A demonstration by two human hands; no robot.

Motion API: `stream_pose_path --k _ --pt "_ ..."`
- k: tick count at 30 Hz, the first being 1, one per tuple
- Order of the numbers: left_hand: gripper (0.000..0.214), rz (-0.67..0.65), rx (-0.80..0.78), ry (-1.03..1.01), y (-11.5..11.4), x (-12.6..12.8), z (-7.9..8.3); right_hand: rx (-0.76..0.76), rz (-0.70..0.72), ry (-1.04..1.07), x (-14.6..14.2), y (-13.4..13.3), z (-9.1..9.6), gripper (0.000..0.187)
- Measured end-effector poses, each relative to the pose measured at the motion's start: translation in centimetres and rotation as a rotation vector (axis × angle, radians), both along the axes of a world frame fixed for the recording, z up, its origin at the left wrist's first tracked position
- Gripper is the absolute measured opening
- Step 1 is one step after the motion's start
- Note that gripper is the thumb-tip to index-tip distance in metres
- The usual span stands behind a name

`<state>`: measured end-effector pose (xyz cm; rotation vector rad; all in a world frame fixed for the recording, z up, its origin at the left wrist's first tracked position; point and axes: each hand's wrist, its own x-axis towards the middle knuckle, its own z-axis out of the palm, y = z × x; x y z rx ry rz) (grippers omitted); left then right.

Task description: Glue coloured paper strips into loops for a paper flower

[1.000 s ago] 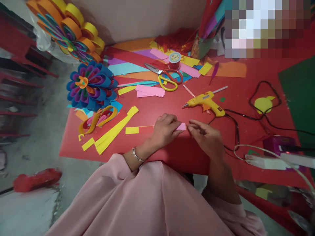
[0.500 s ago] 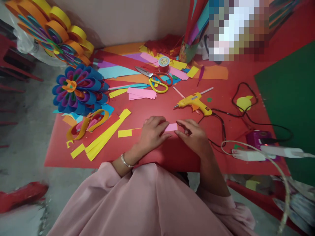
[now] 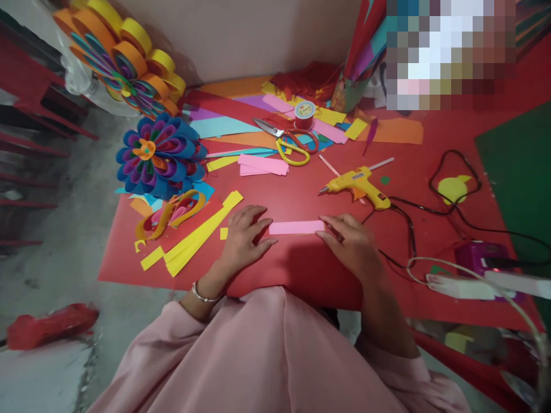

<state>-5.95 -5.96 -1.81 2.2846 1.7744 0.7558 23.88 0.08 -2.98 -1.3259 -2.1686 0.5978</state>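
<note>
Greenish container (image 3: 344, 96) holds coloured papers (image 3: 365, 50); right hand (image 3: 349, 241) touches pink strip (image 3: 297, 228).

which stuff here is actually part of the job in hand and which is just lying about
Part of it, as far as I can judge:
pink paper strip, between left hand and right hand
glue gun, probably, close by

Apparently just lying about:
scissors
red thread spool
stacked pink strips
yellow paper strips
blue and purple paper flower
</note>
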Motion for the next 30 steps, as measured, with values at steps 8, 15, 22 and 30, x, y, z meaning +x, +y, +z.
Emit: stream_pose_path --k 8,15,22,30 --pt "0.035 0.018 0.012 -0.058 -0.05 -0.16 -0.46 -0.018 -0.002 -0.059 -0.07 -0.13 0.55 0.033" --pt "0.033 0.015 -0.002 -0.1 0.06 -0.31 -0.51 -0.01 0.007 -0.049 -0.09 0.02 0.58 0.034" --pt "0.029 0.016 0.002 -0.113 0.07 -0.4 -0.4 -0.017 -0.008 -0.03 -0.15 -0.05 0.43 0.033" --pt "0.026 0.012 0.024 -0.137 0.21 -0.36 -0.34 -0.044 -0.011 0.009 -0.22 -0.06 0.33 0.03"
